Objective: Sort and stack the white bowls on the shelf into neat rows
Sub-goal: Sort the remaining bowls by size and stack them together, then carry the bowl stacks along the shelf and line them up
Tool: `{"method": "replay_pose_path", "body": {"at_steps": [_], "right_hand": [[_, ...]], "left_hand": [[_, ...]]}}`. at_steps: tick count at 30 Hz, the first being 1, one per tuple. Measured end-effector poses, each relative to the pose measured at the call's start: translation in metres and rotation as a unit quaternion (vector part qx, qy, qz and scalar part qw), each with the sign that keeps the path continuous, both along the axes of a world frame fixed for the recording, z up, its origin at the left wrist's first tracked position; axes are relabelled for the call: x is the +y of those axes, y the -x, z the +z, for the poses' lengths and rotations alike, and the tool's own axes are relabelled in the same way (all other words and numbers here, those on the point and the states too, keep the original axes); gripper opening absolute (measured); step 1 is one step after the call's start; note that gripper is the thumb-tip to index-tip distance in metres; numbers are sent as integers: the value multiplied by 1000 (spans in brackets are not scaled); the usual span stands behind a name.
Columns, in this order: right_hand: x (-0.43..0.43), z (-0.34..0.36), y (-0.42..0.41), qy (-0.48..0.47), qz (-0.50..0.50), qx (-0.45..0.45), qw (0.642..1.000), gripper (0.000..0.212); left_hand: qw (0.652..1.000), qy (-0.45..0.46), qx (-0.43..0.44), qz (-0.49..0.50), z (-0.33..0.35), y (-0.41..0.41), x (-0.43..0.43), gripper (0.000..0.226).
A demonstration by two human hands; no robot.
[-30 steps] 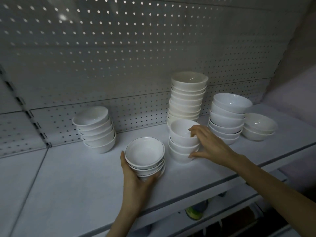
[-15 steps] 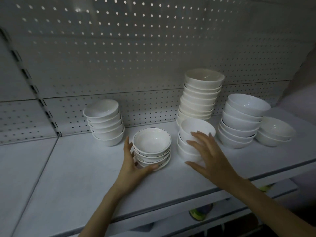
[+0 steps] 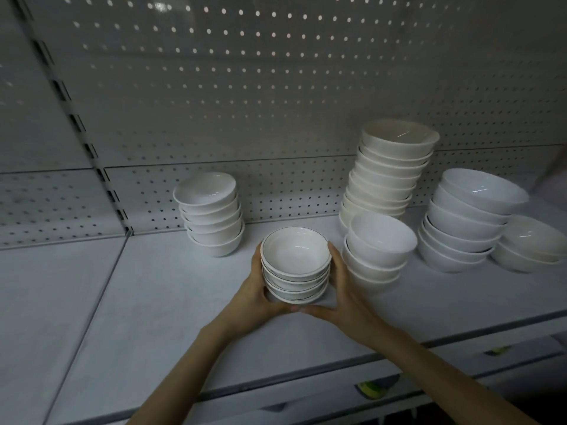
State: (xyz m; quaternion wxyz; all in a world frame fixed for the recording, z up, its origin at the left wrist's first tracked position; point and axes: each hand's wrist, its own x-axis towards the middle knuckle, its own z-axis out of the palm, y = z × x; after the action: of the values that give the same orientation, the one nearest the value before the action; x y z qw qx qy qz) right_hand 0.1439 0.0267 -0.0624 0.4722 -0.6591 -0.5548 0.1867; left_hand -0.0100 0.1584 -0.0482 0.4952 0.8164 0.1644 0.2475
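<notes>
Right hand off the stack of three deep bowls now, across to the stack of dark-rimmed shallow bowls alongside the left hand. Both curled round that stack: left fingers wrapping its left side, right fingers pressed together up its right side, thumbs almost meeting at the front of the base. Sits midway along the shelf, forward of the pegboard back panel, between the stack of five bowls and the deep three (lifted or resting, impossible to tell). Points to a two-handed carry or slide of the whole rimmed stack into line, probably back towards the rear row beside the tall leaning stack. Leaves the deep three at the front, not yet in a row.
</notes>
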Motion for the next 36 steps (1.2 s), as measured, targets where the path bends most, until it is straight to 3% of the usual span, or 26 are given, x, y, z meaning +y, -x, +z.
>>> {"method": "replay_pose_path", "body": {"at_steps": [10, 15, 25, 31, 36], "right_hand": [[11, 4, -4, 17, -7, -15, 1000, 126], [10, 5, -4, 4, -1, 58, 998, 119], [-1, 7, -13, 21, 98, 85, 991, 119], [-3, 12, -20, 43, 160, 131, 978, 103], [-1, 11, -25, 77, 174, 165, 968, 116]], "left_hand": [[1000, 28, 15, 4, -3, 0, 3, 109], [999, 45, 13, 21, -1, 2, -5, 109], [992, 53, 19, 109, 7, 11, -44, 107], [985, 62, 17, 162, 10, 12, -64, 101], [981, 48, 30, 186, 14, 7, -69, 101]]}}
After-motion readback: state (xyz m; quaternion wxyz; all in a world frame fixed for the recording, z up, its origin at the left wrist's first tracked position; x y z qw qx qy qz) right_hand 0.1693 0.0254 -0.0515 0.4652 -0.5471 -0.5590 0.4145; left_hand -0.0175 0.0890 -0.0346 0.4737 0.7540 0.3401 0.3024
